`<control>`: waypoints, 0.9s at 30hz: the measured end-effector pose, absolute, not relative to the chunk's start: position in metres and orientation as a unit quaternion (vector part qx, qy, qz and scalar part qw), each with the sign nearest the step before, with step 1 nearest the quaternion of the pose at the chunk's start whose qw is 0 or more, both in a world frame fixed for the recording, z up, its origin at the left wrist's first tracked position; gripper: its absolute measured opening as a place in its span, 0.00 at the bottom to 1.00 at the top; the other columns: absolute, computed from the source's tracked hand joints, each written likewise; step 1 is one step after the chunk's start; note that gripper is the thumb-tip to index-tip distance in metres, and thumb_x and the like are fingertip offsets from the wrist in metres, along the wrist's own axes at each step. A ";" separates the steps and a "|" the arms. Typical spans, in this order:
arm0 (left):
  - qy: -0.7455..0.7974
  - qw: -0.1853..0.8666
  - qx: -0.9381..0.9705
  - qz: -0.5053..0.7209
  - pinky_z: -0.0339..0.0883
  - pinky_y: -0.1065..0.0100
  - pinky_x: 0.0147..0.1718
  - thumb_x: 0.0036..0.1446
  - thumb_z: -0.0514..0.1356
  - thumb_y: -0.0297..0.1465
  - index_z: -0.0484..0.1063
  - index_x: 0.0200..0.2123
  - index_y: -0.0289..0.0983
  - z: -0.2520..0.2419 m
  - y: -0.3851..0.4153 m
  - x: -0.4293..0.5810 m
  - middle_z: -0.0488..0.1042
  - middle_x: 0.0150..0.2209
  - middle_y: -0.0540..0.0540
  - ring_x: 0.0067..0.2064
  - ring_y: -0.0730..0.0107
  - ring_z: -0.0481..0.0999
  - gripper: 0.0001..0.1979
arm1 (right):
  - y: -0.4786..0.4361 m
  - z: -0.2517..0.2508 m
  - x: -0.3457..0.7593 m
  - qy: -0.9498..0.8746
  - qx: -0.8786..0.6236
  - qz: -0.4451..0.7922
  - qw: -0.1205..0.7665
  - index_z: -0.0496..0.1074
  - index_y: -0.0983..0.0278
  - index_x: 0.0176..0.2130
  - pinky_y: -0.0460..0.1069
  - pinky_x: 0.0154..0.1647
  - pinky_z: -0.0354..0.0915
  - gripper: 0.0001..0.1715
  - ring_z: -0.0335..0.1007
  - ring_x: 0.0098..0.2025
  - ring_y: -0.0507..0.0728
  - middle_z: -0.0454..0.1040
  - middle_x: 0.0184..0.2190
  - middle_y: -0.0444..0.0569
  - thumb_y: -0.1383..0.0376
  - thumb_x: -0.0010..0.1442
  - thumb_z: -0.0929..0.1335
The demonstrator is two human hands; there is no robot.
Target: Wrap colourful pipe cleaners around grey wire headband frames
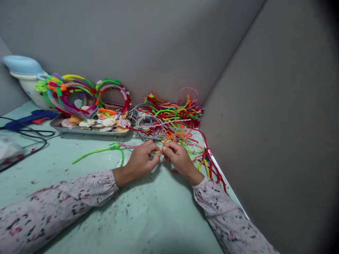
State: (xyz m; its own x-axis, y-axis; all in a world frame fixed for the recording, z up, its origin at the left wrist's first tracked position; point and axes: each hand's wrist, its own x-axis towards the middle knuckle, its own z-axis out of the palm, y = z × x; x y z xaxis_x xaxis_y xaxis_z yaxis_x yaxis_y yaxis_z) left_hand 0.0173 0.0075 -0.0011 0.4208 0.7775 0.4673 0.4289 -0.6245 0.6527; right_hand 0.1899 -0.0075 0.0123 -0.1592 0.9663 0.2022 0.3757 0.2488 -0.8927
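My left hand (144, 158) and my right hand (178, 158) meet above the table, fingertips almost touching. Both pinch a small orange and yellow pipe cleaner (161, 152); fingers cover most of it, and an orange end sticks up by the right fingers. Left of my left hand lies a bright green pipe cleaner (96, 153), bent at one end. Red pipe cleaners (215, 173) spread along the table edge beyond my right hand. Just behind the hands are loose orange and green pieces and a coil of grey wire (149, 127).
A metal tray (92, 132) of shells holds several fuzzy wrapped headbands (79, 83). At the back right is a heap of pipe cleaners (174, 109). A blue glue gun (29, 119), black cable (37, 135) and blue-lidded bin (23, 65) stand left. Grey walls (265, 116) enclose the table.
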 end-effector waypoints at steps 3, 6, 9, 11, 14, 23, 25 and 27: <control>0.371 0.219 0.814 0.389 0.60 0.69 0.30 0.56 0.56 0.28 0.72 0.31 0.36 0.000 0.007 0.018 0.68 0.30 0.49 0.31 0.72 0.67 0.05 | -0.008 0.013 0.189 -0.671 -0.507 0.350 0.413 0.69 0.63 0.29 0.45 0.26 0.58 0.11 0.63 0.23 0.50 0.68 0.20 0.40 0.62 0.61 0.64; 0.366 0.213 0.820 0.386 0.60 0.69 0.30 0.57 0.56 0.29 0.72 0.31 0.36 -0.001 0.008 0.018 0.68 0.30 0.49 0.31 0.71 0.67 0.05 | -0.007 0.014 0.188 -0.670 -0.512 0.347 0.411 0.69 0.63 0.28 0.45 0.26 0.58 0.11 0.63 0.23 0.50 0.68 0.19 0.40 0.62 0.60 0.64; 0.359 0.207 0.823 0.387 0.60 0.68 0.31 0.57 0.57 0.30 0.72 0.32 0.36 -0.002 0.009 0.017 0.68 0.30 0.48 0.32 0.71 0.67 0.06 | -0.007 0.014 0.188 -0.665 -0.512 0.360 0.408 0.69 0.63 0.28 0.45 0.25 0.58 0.10 0.63 0.22 0.49 0.67 0.19 0.40 0.63 0.60 0.64; 0.360 0.206 0.823 0.389 0.60 0.69 0.31 0.57 0.57 0.30 0.72 0.31 0.36 -0.003 0.009 0.017 0.68 0.30 0.49 0.32 0.71 0.67 0.06 | -0.007 0.014 0.188 -0.663 -0.509 0.370 0.405 0.69 0.63 0.28 0.45 0.25 0.58 0.10 0.63 0.22 0.49 0.67 0.19 0.40 0.63 0.60 0.64; 0.367 0.213 0.817 0.391 0.60 0.69 0.30 0.57 0.57 0.29 0.72 0.31 0.36 -0.002 0.008 0.017 0.68 0.29 0.49 0.31 0.71 0.66 0.05 | -0.007 0.012 0.188 -0.668 -0.504 0.365 0.409 0.69 0.63 0.28 0.45 0.26 0.59 0.11 0.64 0.23 0.49 0.67 0.20 0.40 0.62 0.60 0.64; 0.385 0.255 0.782 0.418 0.59 0.70 0.30 0.57 0.56 0.27 0.69 0.29 0.35 0.001 0.009 0.017 0.68 0.29 0.50 0.32 0.73 0.67 0.05 | -0.010 0.000 0.190 -0.713 -0.436 0.222 0.503 0.68 0.62 0.39 0.47 0.31 0.67 0.05 0.69 0.33 0.52 0.69 0.40 0.49 0.65 0.59 0.67; 0.387 0.257 0.778 0.423 0.59 0.70 0.30 0.57 0.56 0.27 0.69 0.29 0.35 0.001 0.009 0.017 0.67 0.29 0.51 0.31 0.73 0.67 0.05 | -0.011 -0.001 0.191 -0.739 -0.420 0.175 0.497 0.69 0.61 0.40 0.48 0.33 0.68 0.07 0.69 0.37 0.53 0.69 0.41 0.50 0.68 0.58 0.66; 0.385 0.257 0.777 0.427 0.59 0.70 0.29 0.58 0.56 0.28 0.69 0.29 0.36 0.001 0.009 0.017 0.67 0.29 0.51 0.31 0.73 0.66 0.05 | -0.011 -0.002 0.191 -0.758 -0.407 0.146 0.489 0.70 0.60 0.41 0.49 0.35 0.68 0.10 0.69 0.39 0.55 0.70 0.42 0.50 0.70 0.58 0.66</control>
